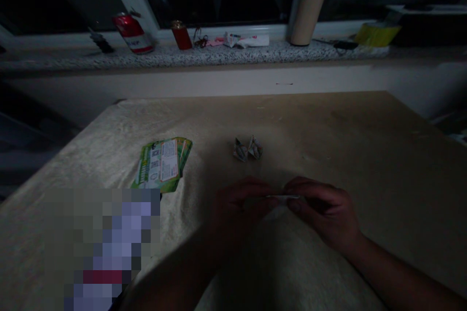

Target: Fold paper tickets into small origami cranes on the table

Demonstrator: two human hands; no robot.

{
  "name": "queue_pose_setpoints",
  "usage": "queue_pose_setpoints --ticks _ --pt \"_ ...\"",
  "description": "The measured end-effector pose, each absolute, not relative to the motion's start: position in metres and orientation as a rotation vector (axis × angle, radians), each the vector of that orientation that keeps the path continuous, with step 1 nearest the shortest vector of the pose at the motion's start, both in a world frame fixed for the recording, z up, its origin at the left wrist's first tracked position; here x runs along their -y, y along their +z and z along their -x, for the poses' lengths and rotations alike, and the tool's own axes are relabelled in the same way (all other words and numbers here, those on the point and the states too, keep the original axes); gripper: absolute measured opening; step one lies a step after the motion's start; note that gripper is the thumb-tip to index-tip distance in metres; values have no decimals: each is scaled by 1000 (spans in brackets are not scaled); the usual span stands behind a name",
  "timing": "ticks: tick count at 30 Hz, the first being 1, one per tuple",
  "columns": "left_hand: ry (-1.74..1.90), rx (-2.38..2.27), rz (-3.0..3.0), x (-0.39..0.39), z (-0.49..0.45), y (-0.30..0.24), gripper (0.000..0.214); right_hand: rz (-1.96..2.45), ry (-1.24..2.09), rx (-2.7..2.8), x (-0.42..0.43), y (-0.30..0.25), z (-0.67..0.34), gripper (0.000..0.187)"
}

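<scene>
Between my two hands is a small thin piece of pale paper [282,198], seen nearly edge-on. My left hand [242,201] is closed, pinching its left side, and lies in deep shadow. On the other side, my right hand [324,206] pinches the paper between thumb and fingers. Just beyond my hands, two small folded paper pieces [241,149] with pointed tips and a printed pattern sit side by side on the table. The dim light hides the details of the paper I hold.
A fanned stack of green printed cards [160,163] lies left on the cloth-covered table [328,121]. A pixelated patch covers the lower left. On the granite windowsill [219,56] stand a red can [132,34], a red lighter-like object [181,36], a cardboard tube [310,5] and a yellow item [377,34].
</scene>
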State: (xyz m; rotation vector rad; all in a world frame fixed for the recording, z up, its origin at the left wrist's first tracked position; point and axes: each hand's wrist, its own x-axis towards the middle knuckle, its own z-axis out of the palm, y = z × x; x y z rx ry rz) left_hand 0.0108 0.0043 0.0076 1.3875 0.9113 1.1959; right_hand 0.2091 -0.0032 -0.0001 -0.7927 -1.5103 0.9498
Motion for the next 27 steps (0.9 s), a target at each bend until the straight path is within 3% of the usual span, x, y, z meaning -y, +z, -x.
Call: queue_pose_setpoints --ticks 12,27 --pt "1192 -891 -1296 -3 -12 5 15 810 925 1553 4 -1 -209 24" --pt "1187 -886 -1261 -4 -14 5 6 781 883 1578 2 3 -208 22"
